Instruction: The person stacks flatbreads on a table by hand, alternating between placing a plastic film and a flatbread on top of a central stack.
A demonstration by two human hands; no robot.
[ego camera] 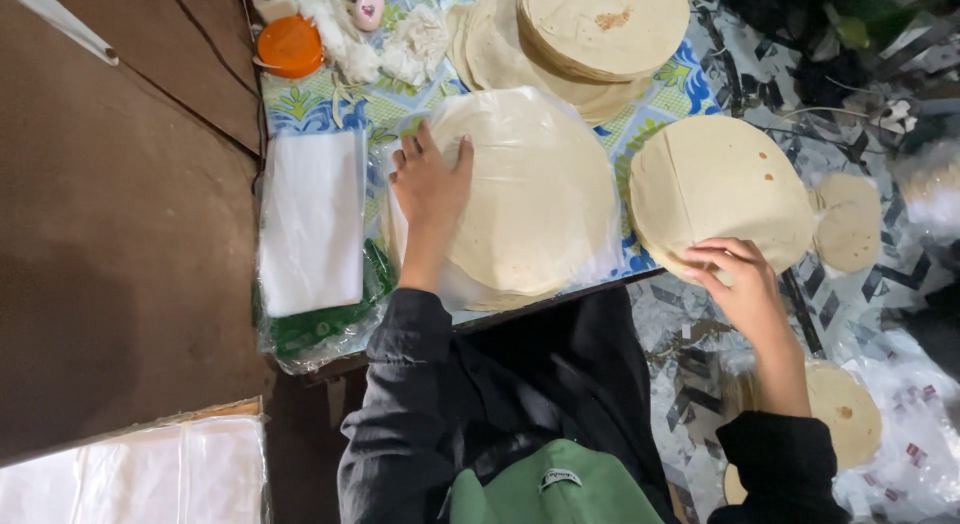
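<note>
A: Where are the flatbreads the hands are on?

B: One stack in thin clear plastic (535, 199) lies at the near edge of the table (320, 109). The left hand (430, 184) rests flat on its left side, fingers spread, pinching nothing. A second, bare stack (715, 189) sits just to the right; the right hand (735, 279) touches its near rim with fingers curled, and I cannot tell whether it has closed on anything.

A: How would they handle?

B: Thin, floppy and light singly, I'd judge, and easy to tear; the plastic looks slippery. Best lifted from under the rim, with a palm supporting the middle.

A: And around them?

B: A patterned blue-and-green cloth covers the table. More flatbreads (600, 29) are piled farther back, with folded white sheets (312, 219) to the left and an orange lid (290, 46) beyond. The floor is brown, and the lighting is dim.
</note>
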